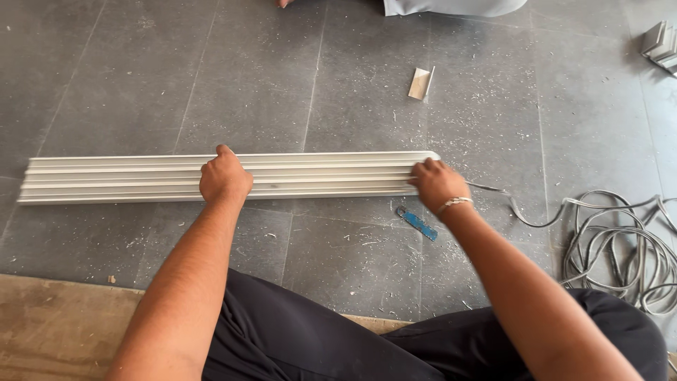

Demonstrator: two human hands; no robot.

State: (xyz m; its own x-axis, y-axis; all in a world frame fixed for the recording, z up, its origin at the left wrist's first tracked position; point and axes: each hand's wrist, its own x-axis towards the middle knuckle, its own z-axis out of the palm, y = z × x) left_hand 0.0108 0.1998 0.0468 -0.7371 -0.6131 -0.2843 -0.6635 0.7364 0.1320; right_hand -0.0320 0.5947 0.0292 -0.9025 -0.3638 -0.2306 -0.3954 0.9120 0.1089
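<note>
Holding the long ribbed metal strip (127, 180) flat on the gray tile floor (141, 85) is pretty much the whole trick here, so that's where we'd put our attention. Our left hand (225, 178) sits palm-down around the middle of the strip, fingers curled over its far edge and pressing on it. Our right hand (436, 185) is at the rounded right end, fingers bunched together on the ribs, with a thin silver bracelet (453, 203) on the wrist. We can't really tell if those fingertips are pinching something in a groove or just pressing down, since the hand hides it.

The strip lies crosswise in front of our knees, running left to right. A gray rubber cord (620, 247) trails from near the right end into a loose tangle at the right. A small blue tool (417, 223) lies just beside the right hand, and a short metal offcut (421, 83) sits well apart, farther out.

Our take: keep the left hand's weight steady so the strip doesn't skate on those metal shavings, and keep the right-hand fingers low and lined up with the ribs. The cut end probably has sharp edges, so go easy there.
</note>
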